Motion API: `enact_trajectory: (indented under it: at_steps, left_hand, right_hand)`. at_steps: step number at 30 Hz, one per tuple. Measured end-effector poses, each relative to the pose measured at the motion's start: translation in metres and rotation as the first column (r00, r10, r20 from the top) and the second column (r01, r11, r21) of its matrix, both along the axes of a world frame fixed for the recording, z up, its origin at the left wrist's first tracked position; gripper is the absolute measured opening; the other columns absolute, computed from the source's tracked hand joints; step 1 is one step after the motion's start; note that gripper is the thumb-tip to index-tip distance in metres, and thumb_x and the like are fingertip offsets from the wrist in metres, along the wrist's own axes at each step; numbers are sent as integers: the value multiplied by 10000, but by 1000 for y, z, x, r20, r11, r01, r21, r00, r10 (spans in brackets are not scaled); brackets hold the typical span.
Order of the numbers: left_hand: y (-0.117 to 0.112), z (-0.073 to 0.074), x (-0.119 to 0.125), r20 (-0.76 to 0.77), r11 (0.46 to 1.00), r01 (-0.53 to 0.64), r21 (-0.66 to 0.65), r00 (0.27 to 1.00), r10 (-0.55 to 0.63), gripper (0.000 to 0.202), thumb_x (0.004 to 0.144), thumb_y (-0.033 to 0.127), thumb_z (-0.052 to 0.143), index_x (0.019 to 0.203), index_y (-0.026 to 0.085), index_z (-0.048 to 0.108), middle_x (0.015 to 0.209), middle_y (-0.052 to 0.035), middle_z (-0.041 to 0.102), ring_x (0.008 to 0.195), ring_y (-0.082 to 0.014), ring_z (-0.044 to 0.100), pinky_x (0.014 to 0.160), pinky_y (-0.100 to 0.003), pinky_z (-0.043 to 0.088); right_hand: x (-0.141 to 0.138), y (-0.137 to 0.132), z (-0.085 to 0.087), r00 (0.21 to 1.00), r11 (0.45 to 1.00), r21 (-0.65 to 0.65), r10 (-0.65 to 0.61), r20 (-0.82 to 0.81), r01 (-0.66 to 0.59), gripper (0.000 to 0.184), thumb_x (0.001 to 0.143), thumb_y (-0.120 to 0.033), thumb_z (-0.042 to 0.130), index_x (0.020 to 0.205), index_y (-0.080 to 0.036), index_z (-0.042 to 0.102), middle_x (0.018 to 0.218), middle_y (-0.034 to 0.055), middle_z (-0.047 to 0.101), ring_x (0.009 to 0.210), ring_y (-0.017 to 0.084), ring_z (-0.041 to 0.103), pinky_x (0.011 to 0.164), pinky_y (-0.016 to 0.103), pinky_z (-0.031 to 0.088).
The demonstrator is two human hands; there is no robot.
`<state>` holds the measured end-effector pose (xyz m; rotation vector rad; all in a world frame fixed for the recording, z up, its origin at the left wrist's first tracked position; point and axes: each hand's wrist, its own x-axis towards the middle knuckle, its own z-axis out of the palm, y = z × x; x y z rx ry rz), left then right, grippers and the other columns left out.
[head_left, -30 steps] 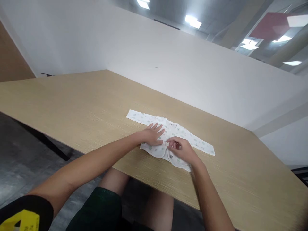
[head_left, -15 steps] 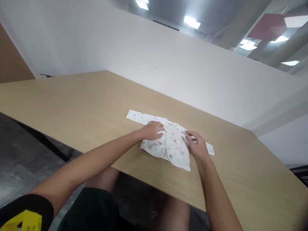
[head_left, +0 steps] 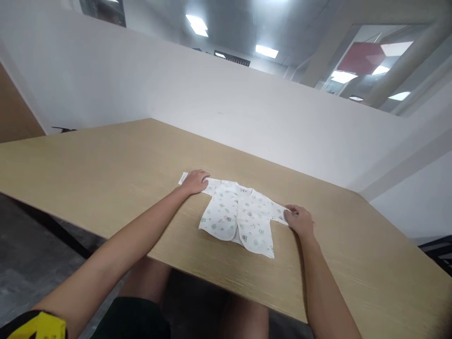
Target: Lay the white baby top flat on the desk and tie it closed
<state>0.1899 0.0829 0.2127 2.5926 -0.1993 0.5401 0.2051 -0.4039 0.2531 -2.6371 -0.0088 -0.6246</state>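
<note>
A small white baby shirt [head_left: 247,221] with a print of little green and dark figures lies front side up, its sleeves stretched out to both sides. My left hand [head_left: 195,181] rests flat on the left sleeve near its cuff, fingers extended and holding nothing. On the other side, my right hand [head_left: 300,220] lies over the end of the right sleeve and hides the cuff. Its fingers are loosely bent, with a gap between thumb and forefinger. The two front panels meet in the middle and part slightly at the hem.
The shirt lies close to the front edge of a light wooden table [head_left: 116,165]. A white partition wall [head_left: 219,113] rises behind the table. At the far right edge stands a dark slatted object [head_left: 438,252]. My legs are under the table.
My hands have moved apart, from the shirt's body and right side out to the two sleeves. The right sleeve now lies straighter. The camera view has shifted a little.
</note>
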Motion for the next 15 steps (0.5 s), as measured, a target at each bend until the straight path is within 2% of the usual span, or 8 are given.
enact_trajectory:
  at_steps: [3, 7, 12, 15]
  left_hand:
    - [-1, 1, -1, 4, 998, -58, 28, 998, 57, 435, 915, 372, 529, 1276, 210, 709, 1346, -92, 623, 1279, -310, 543, 1111, -453, 426]
    - [3, 5, -2, -38, 993, -119, 8, 992, 119, 344, 897, 407, 564, 1150, 231, 718, 1215, -90, 657, 1220, -312, 563, 1080, -500, 412]
    - [10, 11, -5, -93, 990, -139, 32, 986, 141, 240, 885, 428, 608, 884, 190, 636, 1102, -92, 677, 1130, -300, 582, 968, -446, 427]
    - [13, 10, -6, -96, 992, -122, 34, 987, 125, 244, 947, 432, 550, 894, 194, 566, 1048, -75, 691, 1023, -273, 608, 872, -397, 421]
  right_hand:
    - [-2, -3, 5, 996, 1000, 11, -18, -82, 19, 534, 695, -523, 572, 1062, -224, 819, 1139, 105, 705, 1157, 352, 553, 1084, 569, 356]
    - [-2, -4, 9, 998, 999, -1, -37, -50, 37, 533, 675, -552, 563, 956, -183, 827, 1168, 166, 687, 1183, 388, 529, 1029, 556, 374]
    - [-2, -11, 8, 998, 999, 34, -29, -57, 31, 499, 717, -563, 580, 944, -167, 781, 1077, 143, 705, 999, 287, 582, 894, 409, 440]
    - [-8, -10, 10, 999, 997, 75, -31, -22, 33, 488, 753, -561, 552, 962, -169, 754, 995, 118, 712, 913, 254, 588, 822, 359, 422]
